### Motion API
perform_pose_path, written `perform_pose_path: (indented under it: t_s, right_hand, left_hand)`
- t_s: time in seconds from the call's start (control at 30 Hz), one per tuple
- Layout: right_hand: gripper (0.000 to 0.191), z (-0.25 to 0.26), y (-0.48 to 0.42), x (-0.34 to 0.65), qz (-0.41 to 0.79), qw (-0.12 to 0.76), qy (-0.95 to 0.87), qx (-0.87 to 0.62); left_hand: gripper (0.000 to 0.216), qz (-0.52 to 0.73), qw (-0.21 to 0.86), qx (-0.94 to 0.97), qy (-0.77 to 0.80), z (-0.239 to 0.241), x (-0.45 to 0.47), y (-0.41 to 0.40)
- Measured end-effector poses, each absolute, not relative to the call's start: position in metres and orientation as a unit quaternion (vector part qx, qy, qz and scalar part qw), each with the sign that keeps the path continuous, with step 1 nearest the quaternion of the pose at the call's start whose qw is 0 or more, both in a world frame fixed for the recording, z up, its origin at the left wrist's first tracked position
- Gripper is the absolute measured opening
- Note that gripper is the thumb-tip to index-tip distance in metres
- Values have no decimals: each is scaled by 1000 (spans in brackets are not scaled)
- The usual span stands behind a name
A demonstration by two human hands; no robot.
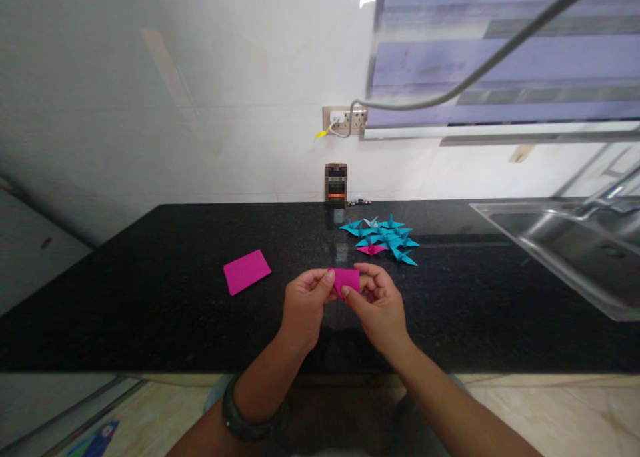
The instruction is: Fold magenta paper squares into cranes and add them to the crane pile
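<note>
A small folded pink paper (346, 280) is held above the black countertop (150, 290) between both my hands. My left hand (303, 304) pinches its left edge with thumb and fingers closed. My right hand (379, 305) pinches its right side, fingers curled round it. A stack of flat pink paper (247, 271) lies on the counter to the left of my hands. Behind my hands lies a cluster of several folded blue paper cranes (387, 234) with one pink crane (371, 248) among them.
A steel sink (565, 250) is set into the counter at the right. A small dark box (336, 185) stands against the back wall under a wall socket (345, 119) with a cable plugged in. The counter's front edge runs just below my wrists.
</note>
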State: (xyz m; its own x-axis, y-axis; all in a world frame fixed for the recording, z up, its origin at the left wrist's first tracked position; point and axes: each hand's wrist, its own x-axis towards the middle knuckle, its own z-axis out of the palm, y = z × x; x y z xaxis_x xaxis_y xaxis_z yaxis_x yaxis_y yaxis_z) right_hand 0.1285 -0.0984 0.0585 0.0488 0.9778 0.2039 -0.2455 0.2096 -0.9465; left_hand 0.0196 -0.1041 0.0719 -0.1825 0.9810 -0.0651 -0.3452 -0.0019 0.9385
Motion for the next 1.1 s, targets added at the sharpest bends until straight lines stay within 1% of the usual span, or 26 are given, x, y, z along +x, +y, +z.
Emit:
perform_pose_path:
  t_s: [0.13,0.23,0.43,0.67,0.87,1.1]
  right_hand:
    - [19,58,-99,129,476,595,-499,-412]
    - [15,58,-99,129,468,594,-499,-424]
    - [16,57,-101,126,473,610,-475,-423]
    - [16,58,-102,126,471,616,-475,-416]
    - [17,57,-101,127,483,610,-466,-423]
    - [19,57,-101,124,498,618,-442,-418]
  left_hand:
    - [18,609,534,360,463,72,19,-104]
    - [17,607,521,378,466,74,20,-104]
    - [17,603,523,393,456,77,22,-105]
    - [20,626,517,363,457,72,23,-103]
    - [20,611,545,374,436,71,22,-103]
    - [24,617,527,373,449,69,21,-101]
